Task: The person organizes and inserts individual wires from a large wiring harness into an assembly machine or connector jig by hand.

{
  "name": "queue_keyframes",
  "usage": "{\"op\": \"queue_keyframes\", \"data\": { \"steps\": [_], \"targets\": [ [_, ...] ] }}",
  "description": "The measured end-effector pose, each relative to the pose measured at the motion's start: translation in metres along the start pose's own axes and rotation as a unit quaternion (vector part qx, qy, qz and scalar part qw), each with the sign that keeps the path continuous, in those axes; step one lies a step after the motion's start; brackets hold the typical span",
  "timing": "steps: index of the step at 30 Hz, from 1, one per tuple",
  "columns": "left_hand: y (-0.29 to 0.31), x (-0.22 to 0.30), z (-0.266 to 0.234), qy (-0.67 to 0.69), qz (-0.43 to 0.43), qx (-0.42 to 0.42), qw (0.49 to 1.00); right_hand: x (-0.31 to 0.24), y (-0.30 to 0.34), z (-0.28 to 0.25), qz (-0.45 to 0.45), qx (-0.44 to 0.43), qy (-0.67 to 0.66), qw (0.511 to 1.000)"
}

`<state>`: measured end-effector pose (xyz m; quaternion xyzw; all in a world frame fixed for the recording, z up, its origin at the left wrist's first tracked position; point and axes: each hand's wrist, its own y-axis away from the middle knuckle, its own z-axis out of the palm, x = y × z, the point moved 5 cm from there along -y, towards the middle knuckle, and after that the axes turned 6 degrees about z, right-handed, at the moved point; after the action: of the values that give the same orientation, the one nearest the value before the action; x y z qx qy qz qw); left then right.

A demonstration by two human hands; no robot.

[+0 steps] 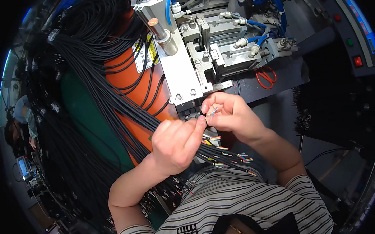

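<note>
My left hand (177, 143) is closed, its thumb and forefinger pinched together just in front of the machine. Against those fingertips, my right hand (237, 118) pinches the thin coloured wires (213, 112) of a cable end. White and blue strands show between its thumb and forefinger. The cable's black jacket is hidden behind my fingers. Right beyond both hands sits a small dark fixture (190, 112) under the machine's white metal plate (178, 73). Below my hands, several black cables (212, 151) lie with stripped ends showing red, yellow, white and blue wires.
A thick bundle of black cables (96, 79) runs across the orange surface (125, 88) on the left. Pneumatic cylinders (239, 60) with blue hoses stand at the far side. Red-handled scissors (265, 77) lie to the right. A control panel (353, 30) with buttons is at far right.
</note>
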<state>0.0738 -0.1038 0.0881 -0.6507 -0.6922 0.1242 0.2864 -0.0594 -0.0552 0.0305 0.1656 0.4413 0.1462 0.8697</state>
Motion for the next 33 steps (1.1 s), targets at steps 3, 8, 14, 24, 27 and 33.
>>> {"op": "queue_keyframes", "data": {
  "steps": [3,8,14,24,27,33],
  "targets": [
    [-0.002,-0.011,0.006,0.098,-0.095,-0.026,0.99,-0.001,0.007,0.003,-0.112,0.072,0.207,0.969],
    [-0.004,-0.013,-0.001,0.115,-0.115,0.02,0.986,0.005,0.014,0.008,-0.228,0.037,0.114,0.966],
    [-0.003,-0.015,-0.004,0.121,-0.118,0.045,0.985,-0.006,0.027,0.024,-0.431,0.165,0.461,0.758],
    [-0.004,-0.017,-0.003,0.159,-0.124,0.017,0.979,-0.002,0.008,-0.004,-0.142,-0.01,0.05,0.988],
    [-0.001,-0.018,-0.001,0.168,-0.108,0.01,0.98,-0.005,0.007,-0.004,-0.155,0.014,0.106,0.982],
    [-0.003,-0.005,0.002,0.048,-0.046,-0.049,0.997,-0.019,0.014,0.0,-0.269,0.077,0.345,0.896]
  ]
}}
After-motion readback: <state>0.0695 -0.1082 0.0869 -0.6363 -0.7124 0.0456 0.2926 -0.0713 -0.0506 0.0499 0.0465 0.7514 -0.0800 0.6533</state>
